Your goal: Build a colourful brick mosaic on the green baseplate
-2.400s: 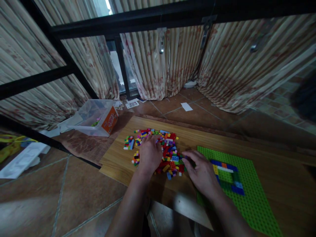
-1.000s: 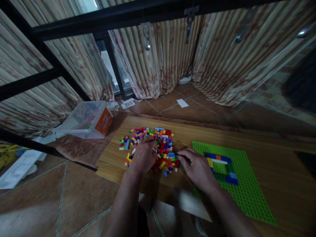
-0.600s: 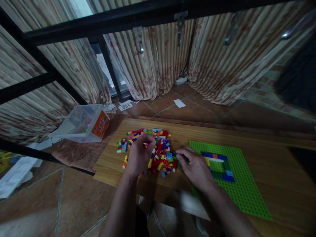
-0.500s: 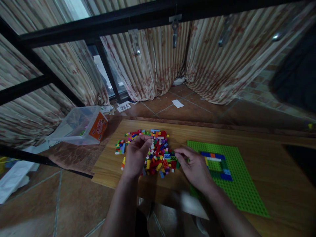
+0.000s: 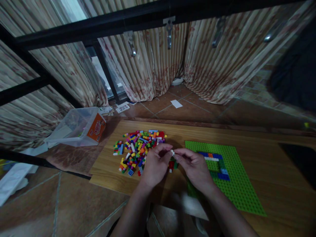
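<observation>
Between my two hands is a small white brick (image 5: 172,152), pinched by the fingertips of both. My left hand (image 5: 158,163) comes in over the right side of a pile of loose coloured bricks (image 5: 138,148) and covers part of it. My right hand (image 5: 194,164) meets it from the other side, thumb and forefinger closed on the brick. Under and beyond my right wrist lies a green baseplate (image 5: 242,177). On it stands a low frame of blue, orange, white and green bricks (image 5: 223,166), its left side hidden by my hand.
Left of the pile sits a small joined block of bricks (image 5: 118,148). A clear plastic box (image 5: 76,125) with an orange label stands beyond the table's left end. A dark flat object (image 5: 296,161) lies on the right of the wooden table (image 5: 108,171).
My left hand has moved right from over the pile to meet my right hand. The white brick is now held between both; my right hand has barely shifted.
</observation>
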### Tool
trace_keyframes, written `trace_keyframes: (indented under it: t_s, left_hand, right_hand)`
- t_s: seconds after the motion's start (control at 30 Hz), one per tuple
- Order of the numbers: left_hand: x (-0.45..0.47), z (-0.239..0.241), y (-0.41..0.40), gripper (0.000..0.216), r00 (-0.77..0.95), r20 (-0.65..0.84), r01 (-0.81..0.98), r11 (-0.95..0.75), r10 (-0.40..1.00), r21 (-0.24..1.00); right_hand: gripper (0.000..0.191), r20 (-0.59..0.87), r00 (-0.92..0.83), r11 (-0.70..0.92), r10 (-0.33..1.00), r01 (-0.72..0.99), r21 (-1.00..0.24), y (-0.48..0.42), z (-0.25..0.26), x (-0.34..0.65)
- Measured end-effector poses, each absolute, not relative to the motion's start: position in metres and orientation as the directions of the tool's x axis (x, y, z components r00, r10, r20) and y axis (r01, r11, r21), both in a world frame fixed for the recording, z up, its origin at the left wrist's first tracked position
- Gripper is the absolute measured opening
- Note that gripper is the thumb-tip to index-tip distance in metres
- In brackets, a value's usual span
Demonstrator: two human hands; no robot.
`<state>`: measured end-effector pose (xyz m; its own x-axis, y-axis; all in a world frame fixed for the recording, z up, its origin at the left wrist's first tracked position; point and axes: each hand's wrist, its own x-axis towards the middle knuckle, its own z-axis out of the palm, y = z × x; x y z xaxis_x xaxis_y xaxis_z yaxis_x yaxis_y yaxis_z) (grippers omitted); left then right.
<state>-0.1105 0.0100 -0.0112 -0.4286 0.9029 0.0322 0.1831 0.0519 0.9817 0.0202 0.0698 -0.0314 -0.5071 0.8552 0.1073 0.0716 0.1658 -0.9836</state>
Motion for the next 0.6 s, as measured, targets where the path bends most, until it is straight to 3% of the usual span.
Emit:
trace_keyframes:
  t_s: [0.17,0.3,0.43,0.6]
  left_hand:
    - [-0.124,-0.014,0.011,0.020,-0.520,0.220,0.575,0.148,0.825,0.804]
    - [-0.151,-0.014,0.024,0.021,-0.527,0.350,0.784,0.284,0.774,0.552]
    - [-0.166,-0.019,0.043,0.031,-0.387,0.371,0.889,0.235,0.844,0.393]
    - [-0.163,-0.027,0.061,0.042,-0.416,0.311,0.889,0.311,0.855,0.335]
  right_hand:
    - [0.019,0.204,-0.524,0.424,0.827,0.342,-0.839,0.073,-0.042,0.024]
    - [0.019,0.212,-0.518,0.470,0.829,0.438,-0.767,0.076,-0.046,0.022]
    - [0.019,0.225,-0.521,0.494,0.824,0.464,-0.735,0.082,-0.048,0.018]
    - [0.020,0.243,-0.549,0.533,0.800,0.465,-0.707,0.088,-0.051,0.015]
